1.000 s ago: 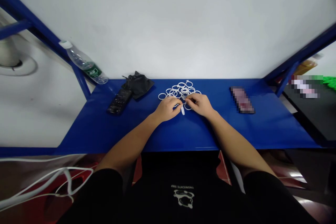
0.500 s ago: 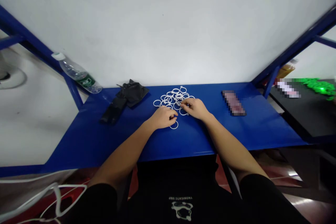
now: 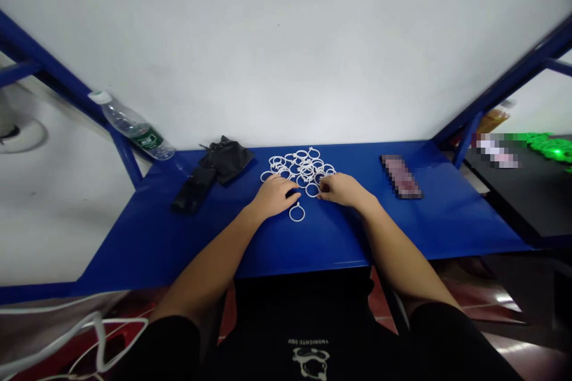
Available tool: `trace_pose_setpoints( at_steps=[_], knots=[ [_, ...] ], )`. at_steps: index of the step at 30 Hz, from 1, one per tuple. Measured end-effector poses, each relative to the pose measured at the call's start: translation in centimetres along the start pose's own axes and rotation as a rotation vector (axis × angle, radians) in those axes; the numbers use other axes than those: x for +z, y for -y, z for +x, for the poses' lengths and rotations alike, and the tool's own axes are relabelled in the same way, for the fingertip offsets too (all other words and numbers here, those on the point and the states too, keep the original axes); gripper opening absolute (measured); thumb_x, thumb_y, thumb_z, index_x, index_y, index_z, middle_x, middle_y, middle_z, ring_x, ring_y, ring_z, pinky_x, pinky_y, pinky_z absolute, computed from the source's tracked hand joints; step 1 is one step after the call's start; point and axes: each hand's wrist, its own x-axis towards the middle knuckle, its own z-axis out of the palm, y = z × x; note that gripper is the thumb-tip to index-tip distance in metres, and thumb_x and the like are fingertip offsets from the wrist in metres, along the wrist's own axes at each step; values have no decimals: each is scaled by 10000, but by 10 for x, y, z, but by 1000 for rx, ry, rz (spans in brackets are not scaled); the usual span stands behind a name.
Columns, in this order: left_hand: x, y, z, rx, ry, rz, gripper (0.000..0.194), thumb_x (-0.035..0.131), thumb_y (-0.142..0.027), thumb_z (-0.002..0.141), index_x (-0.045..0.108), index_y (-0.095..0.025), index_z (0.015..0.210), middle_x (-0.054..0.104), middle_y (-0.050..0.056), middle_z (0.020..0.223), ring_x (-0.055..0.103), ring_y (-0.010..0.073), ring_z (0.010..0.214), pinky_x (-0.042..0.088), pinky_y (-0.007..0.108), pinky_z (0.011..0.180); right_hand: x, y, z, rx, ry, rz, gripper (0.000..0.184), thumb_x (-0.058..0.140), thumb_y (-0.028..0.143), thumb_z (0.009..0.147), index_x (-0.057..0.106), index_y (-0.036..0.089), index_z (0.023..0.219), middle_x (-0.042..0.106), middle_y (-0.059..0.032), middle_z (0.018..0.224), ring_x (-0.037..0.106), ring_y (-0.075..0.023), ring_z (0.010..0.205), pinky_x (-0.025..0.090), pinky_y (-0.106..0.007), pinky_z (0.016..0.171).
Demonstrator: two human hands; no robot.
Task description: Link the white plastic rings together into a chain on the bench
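Note:
A heap of several white plastic rings [image 3: 300,168] lies on the blue table [image 3: 179,232] near the wall. One ring [image 3: 297,212] lies apart, closer to me. My left hand [image 3: 273,195] rests knuckles up just left of that single ring, fingers curled, with nothing visible in them. My right hand [image 3: 340,189] sits at the heap's near right edge, its fingertips pinched at a ring [image 3: 312,190] there.
A black pouch [image 3: 227,158] and a dark remote-like device [image 3: 193,189] lie at the left. A plastic water bottle [image 3: 132,125] leans against the blue frame. A phone [image 3: 401,175] lies at the right. White cables [image 3: 75,333] hang below left.
The ring held between both hands a second ago now lies alone on the table. My left hand has let go and my right hand has moved to the heap's edge.

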Motion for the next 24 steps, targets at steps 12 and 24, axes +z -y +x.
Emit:
trace_pose_setpoints(
  at_steps=[12,24],
  knots=[
    [-13,-20,3,115,-218,-70,282,685,-270,999,712,-216,1274,781,102,1237,745,275,1127,576,484,994,1,31,0,-194,-213,107,151,625,204,941,724,197,1055,792,-55,938,694,-188,801,477,-299,729],
    [2,-9,4,18,-276,-133,133,724,-337,1006,770,-216,1038,826,71,1004,774,247,934,576,438,923,16,36,3,-331,-345,349,218,597,343,1077,772,232,1146,813,-66,994,748,-197,880,585,-342,802]
  ],
)
